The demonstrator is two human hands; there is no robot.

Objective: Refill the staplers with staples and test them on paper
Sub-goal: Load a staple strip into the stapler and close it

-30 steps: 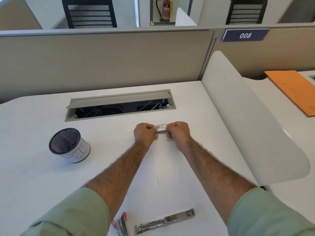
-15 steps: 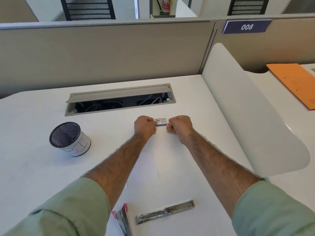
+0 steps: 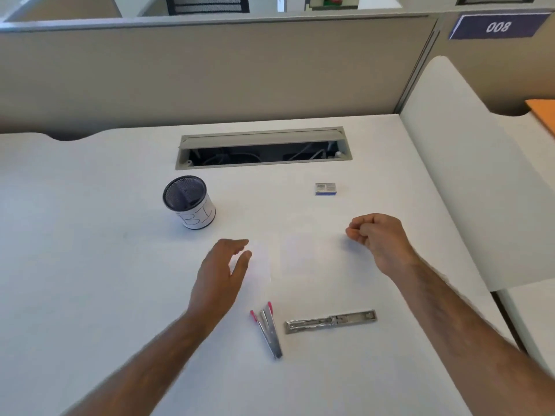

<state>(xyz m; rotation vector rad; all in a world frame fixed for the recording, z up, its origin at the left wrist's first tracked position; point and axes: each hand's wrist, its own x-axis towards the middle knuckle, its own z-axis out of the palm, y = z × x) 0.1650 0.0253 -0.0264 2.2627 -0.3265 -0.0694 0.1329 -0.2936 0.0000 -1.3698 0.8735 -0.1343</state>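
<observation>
Hands hover over a white desk (image 3: pixel 90 265), seen from above by a camera on the person's head. Left hand (image 3: pixel 220 274) is spread, fingers loosely apart, empty, low over a faint white sheet of paper (image 3: pixel 297 256) lying in the middle of the desk. Right hand (image 3: pixel 377 235) is curled with thumb pressed to fingertips, as if pinching something small; whether it holds a strip of staples cannot be told. Small staple box (image 3: pixel 326 188) sits alone farther back, well apart from both hands, near a cable slot (image 3: pixel 264 147). Nearer the person lie two staplers: a pink-tipped stapler (image 3: pixel 267 328), swung open in a narrow V, and just beside it to the right a silver stapler (image 3: pixel 330 321) folded out flat with its channel showing. Mesh pen cup (image 3: pixel 189 202) stands to the left. Judging by this, the loading step is in hand: the next move likely calls for steadying an open stapler with the left hand and laying staples squarely into its channel.
</observation>
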